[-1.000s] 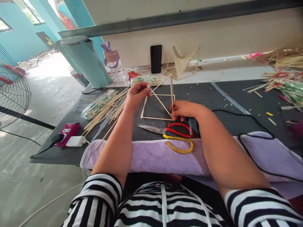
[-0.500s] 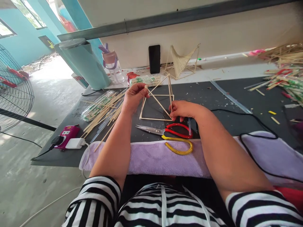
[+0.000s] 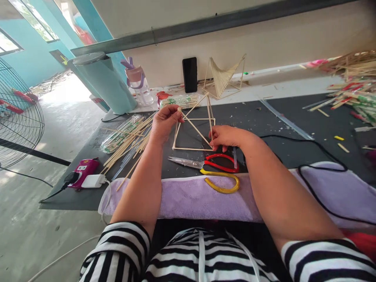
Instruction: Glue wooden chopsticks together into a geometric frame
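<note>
A frame of thin wooden sticks (image 3: pixel 192 149) stands on the dark table mat, its square base lying flat and other sticks rising from it. My left hand (image 3: pixel 166 121) pinches an upper corner of this frame, where sticks meet at the fingertips. My right hand (image 3: pixel 225 137) is closed around the lower right corner, near the base; the fingertips partly hide the joint. Just in front of the frame lie scissors (image 3: pixel 202 163) with one red and one yellow handle, blades pointing left. The yellow handle rests on a purple towel (image 3: pixel 188 199).
Loose sticks (image 3: pixel 129 145) lie to the left beside a purple power adapter (image 3: pixel 85 170). At the back stand a teal kettle (image 3: pixel 108 82), a water bottle (image 3: pixel 141 86), a phone (image 3: pixel 190 74) and a finished-looking stick model (image 3: pixel 225 76). A black cable (image 3: pixel 320 168) crosses the right side.
Both hands keep their grip on the stick frame, and the frame looks unmoved on the mat. Only the camera view has shifted slightly.
</note>
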`<state>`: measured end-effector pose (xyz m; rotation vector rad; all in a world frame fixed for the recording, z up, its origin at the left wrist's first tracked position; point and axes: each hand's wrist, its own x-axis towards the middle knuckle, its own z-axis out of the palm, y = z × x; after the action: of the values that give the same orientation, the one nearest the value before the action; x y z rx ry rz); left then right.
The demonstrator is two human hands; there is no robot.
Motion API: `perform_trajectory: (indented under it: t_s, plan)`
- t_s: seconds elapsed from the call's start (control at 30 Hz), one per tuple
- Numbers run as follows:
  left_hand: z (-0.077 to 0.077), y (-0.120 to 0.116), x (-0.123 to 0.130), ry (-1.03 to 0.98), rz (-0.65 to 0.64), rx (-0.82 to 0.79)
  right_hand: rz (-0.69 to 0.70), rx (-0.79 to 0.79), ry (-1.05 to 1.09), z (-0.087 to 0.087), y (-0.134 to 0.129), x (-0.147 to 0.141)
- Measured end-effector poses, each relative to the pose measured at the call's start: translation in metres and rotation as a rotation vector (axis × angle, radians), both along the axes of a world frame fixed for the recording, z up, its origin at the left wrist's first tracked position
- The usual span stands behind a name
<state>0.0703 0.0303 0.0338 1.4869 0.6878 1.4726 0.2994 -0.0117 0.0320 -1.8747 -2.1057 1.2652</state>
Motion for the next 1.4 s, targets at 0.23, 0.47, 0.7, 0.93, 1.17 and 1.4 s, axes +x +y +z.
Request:
perform_trajectory:
  t_s: [0.23, 0.47, 0.7, 0.93, 1.17, 1.4]
  plan:
    - [-0.001, 0.0033, -0.0001, -0.002, -0.039, 0.029, 0.0, 0.005, 0.018, -0.0036, 0.002, 0.001]
    - [-0.0024, 0.0035, 0.0002, 0.022, -0.033, 0.024, -0.009, -0.001, 0.012, -0.0009, -0.0004, 0.0006]
    - [-0.0021, 0.0013, 0.0016, 0.012, -0.027, 0.054, -0.006, 0.004, 0.0, -0.0021, 0.0007, 0.0013]
    - [-0.0025, 0.0033, 0.0003, 0.049, -0.003, 0.071, -0.008, -0.005, 0.029, -0.0035, 0.0013, 0.0014]
    - [-0.0004, 0.0009, 0.0008, 0.004, -0.038, 0.011, -0.021, -0.001, 0.044, -0.0028, -0.0005, 0.0004]
    - [-0.0031, 0.0034, 0.0015, -0.026, -0.043, 0.014, -0.023, 0.0, 0.004, -0.002, 0.0, 0.0009]
